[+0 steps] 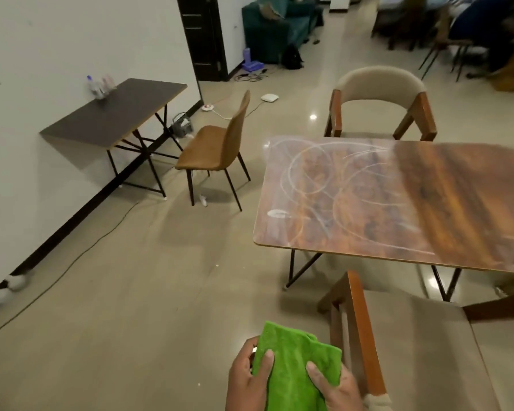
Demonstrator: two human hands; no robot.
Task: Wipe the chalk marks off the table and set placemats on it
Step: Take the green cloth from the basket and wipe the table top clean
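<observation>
My left hand [250,378] and right hand [333,387] both grip the green cloth [294,360], held low beside a chair [422,345]. The worktop [457,203] ahead carries unwiped chalk marks [324,185]. Judged progress: wiping not begun; no placemats visible.

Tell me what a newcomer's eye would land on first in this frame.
Probably the bright green cloth at the bottom centre, gripped by the left hand and the right hand. Next come the white chalk marks looping across the left half of the wooden table on the right. A beige armchair stands behind that table.
</observation>
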